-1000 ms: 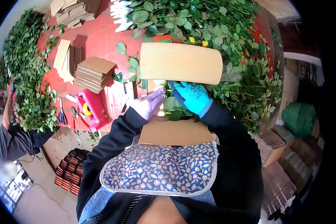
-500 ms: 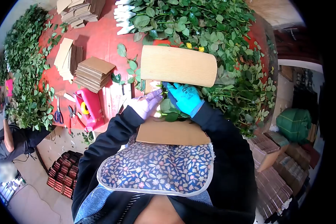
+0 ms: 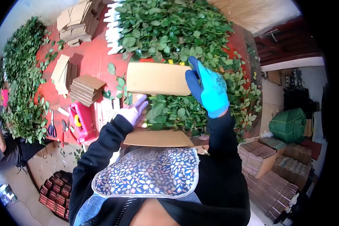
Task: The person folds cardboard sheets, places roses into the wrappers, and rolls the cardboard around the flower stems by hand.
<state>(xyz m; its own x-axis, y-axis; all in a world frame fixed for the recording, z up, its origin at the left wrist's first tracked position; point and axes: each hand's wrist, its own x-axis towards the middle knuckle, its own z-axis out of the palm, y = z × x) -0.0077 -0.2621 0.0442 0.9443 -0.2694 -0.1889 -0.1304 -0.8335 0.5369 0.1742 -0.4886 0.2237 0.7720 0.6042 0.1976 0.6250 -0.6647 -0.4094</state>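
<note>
Hands: apart. The left hand (image 3: 133,113), in thin purple rubber, touches the left end of the leafy stems (image 3: 177,109); its grip is unclear. The right hand (image 3: 214,88), in a coated blue glove, has spread fingers beside the right end of the upper panel (image 3: 158,78).
Leafy stems: between the upper panel and the lower flap (image 3: 158,138), glossy oval leaves overlapping.
Cardboard: tan upper panel, rounded corners, slightly bowed; lower flap browner, smooth.
Risk: with perhaps one light touch on them, stems could shift or fan out; springy cardboard might lift, and its edge could snag or tear leaves.
Left of upper panel: square-cut cardboard stack (image 3: 86,90), glossy pink tape dispenser (image 3: 81,122), red counter (image 3: 98,56).
</note>
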